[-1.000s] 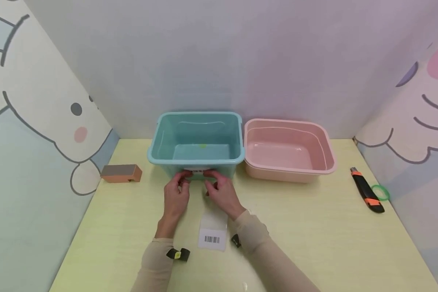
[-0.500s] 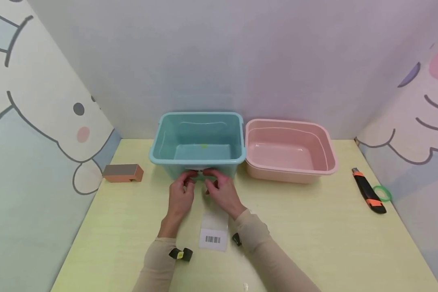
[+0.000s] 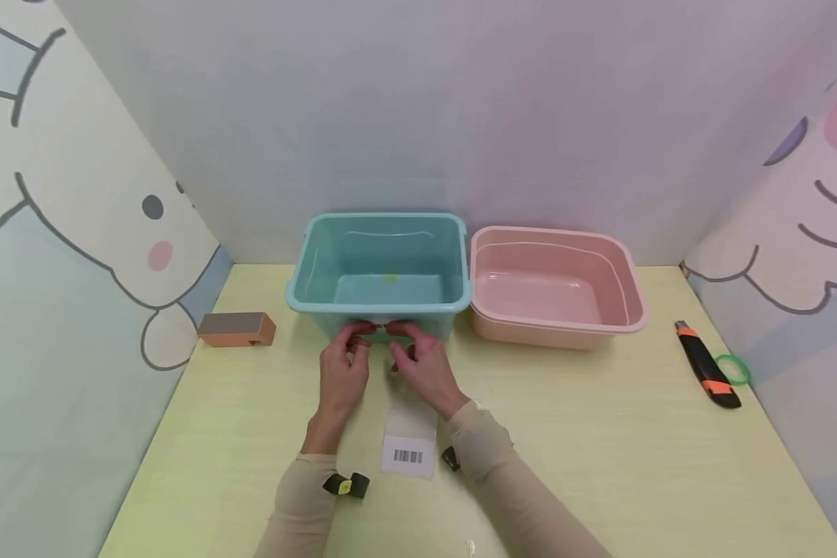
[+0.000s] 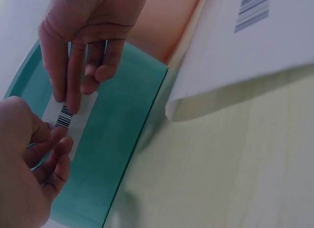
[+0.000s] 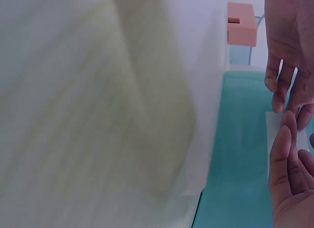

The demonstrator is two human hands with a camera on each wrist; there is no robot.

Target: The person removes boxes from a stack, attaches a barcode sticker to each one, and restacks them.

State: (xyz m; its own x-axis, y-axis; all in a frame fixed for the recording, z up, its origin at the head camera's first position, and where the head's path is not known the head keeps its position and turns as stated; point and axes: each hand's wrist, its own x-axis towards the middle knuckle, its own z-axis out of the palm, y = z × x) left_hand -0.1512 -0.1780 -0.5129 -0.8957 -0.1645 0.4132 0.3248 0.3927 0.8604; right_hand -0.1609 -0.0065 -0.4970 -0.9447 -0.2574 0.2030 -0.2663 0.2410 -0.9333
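Note:
A white barcode label (image 4: 83, 120) lies against the front wall of a teal tub (image 3: 384, 308). My left hand (image 3: 344, 374) touches the label from the left, its fingers bent loosely. From the other side my right hand (image 3: 428, 372) rests fingertips on it, and in the left wrist view its fingers (image 4: 74, 86) point down fairly straight over the bars. The fingertips of both hands nearly meet and cover part of the label. Below the hands, a white sheet with a barcode (image 3: 408, 456) lies on the table.
Right of the teal tub stands a pink tub (image 3: 554, 329). An orange block with a grey top (image 3: 237, 331) sits at the left. Near the right edge lie a black-and-orange utility knife (image 3: 706, 364) and a green ring (image 3: 739, 372). Walls enclose the table's back and sides.
The left hand has shifted slightly right along the label, closer to the right hand. The right hand stays nearly in place, and the head view has shifted a little.

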